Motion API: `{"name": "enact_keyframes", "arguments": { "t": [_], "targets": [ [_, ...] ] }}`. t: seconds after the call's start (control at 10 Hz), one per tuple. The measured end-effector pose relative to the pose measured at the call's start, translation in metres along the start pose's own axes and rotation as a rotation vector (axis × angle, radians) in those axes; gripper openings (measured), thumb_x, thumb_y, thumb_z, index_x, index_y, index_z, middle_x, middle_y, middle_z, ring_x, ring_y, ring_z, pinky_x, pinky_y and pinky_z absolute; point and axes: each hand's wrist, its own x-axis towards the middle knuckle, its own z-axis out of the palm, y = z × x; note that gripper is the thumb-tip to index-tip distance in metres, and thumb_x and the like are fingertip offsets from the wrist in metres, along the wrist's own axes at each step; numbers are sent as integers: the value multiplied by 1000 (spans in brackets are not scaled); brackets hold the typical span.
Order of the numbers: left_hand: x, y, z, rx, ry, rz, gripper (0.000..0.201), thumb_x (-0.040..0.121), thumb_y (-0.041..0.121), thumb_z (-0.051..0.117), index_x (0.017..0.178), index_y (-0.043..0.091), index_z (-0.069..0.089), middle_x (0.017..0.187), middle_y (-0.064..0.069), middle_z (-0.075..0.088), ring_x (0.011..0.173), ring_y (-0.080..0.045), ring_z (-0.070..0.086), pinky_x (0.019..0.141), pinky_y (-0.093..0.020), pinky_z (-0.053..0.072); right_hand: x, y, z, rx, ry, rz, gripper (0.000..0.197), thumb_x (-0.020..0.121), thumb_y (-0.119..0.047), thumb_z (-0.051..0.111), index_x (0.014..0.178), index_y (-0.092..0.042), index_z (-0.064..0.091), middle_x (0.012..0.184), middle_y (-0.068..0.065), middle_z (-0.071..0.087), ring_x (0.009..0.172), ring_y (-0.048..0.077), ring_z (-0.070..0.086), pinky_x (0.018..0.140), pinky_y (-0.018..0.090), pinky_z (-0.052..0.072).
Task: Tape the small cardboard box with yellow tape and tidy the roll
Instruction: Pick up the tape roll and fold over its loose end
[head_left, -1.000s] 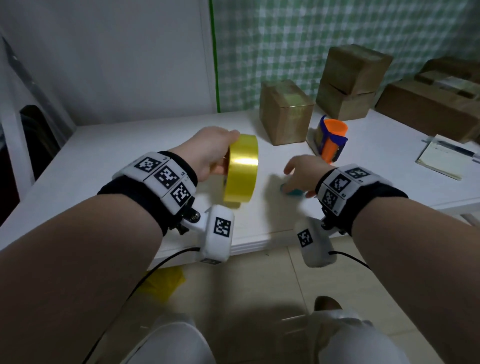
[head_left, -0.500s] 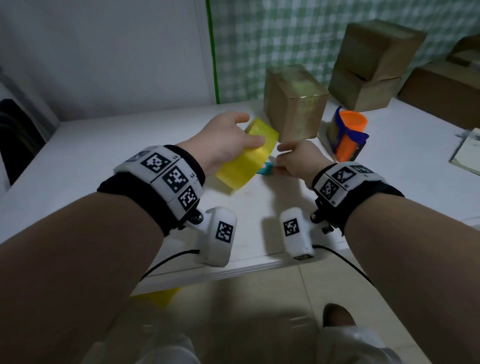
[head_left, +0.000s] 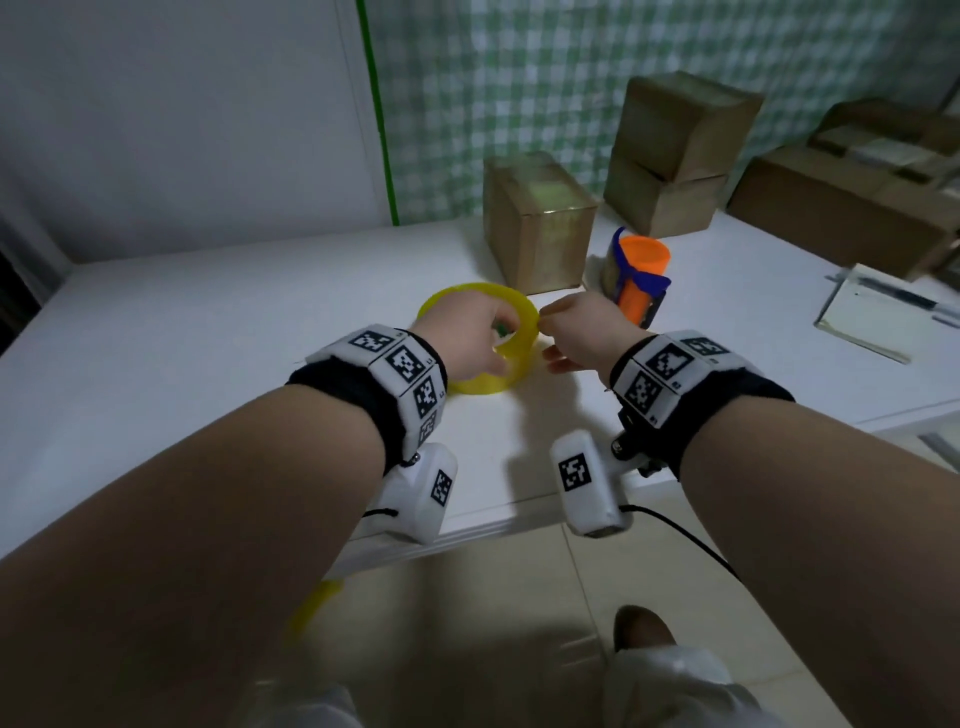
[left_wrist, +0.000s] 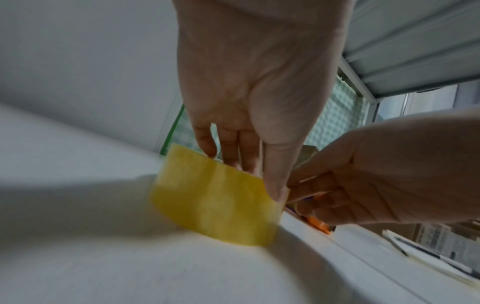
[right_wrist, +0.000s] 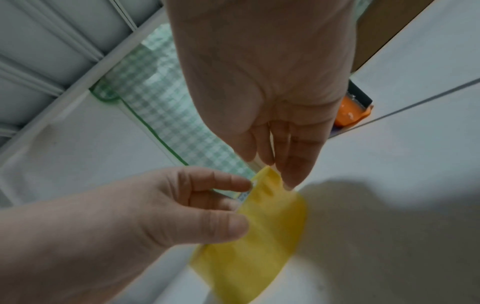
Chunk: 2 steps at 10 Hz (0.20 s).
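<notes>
The yellow tape roll (head_left: 475, 387) lies tilted on the white table (head_left: 208, 322), just in front of the small cardboard box (head_left: 540, 223), whose top shows a yellowish sheen. My left hand (head_left: 491, 338) grips the roll, fingers inside the ring and thumb on the outer band (right_wrist: 262, 246). My right hand (head_left: 545, 318) pinches the roll's right rim between thumb and forefinger (left_wrist: 298, 185). Whether it has the loose tape end I cannot tell. The roll (left_wrist: 215, 197) is blurred in both wrist views. A small green thing (head_left: 500, 328) peeks through the ring.
An orange and blue tape dispenser (head_left: 636, 270) stands right of the small box. Two stacked cardboard boxes (head_left: 675, 156) and a long low box (head_left: 841, 208) fill the back right. A notepad with a pen (head_left: 883, 312) lies at the right. The table's front edge (head_left: 467, 530) is close.
My left hand carried the roll from upright near the front edge forward and laid it tilted near the box. My right hand left the tabletop and now pinches the roll's rim.
</notes>
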Motion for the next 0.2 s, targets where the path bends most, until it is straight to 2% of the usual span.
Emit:
{"name": "enact_keyframes", "arguments": {
  "t": [0.1,0.2],
  "targets": [
    [-4,5,-16,-58,27,-2,32,81,22,68,113,16,69,113,-4,69,104,-22,63,81,-23,43,-11,-13,-1,-81,5,-61,31,91,-4,46,116,2,63,98,14,61,86,32,65,84,47,58],
    [-12,10,-38,-190,144,-67,32,82,27,67,112,15,69,115,-3,69,106,-20,62,87,-25,45,-25,-25,-7,-9,61,-97,27,91,-7,50,112,-4,66,99,15,62,83,26,62,83,43,59]
  ]
}}
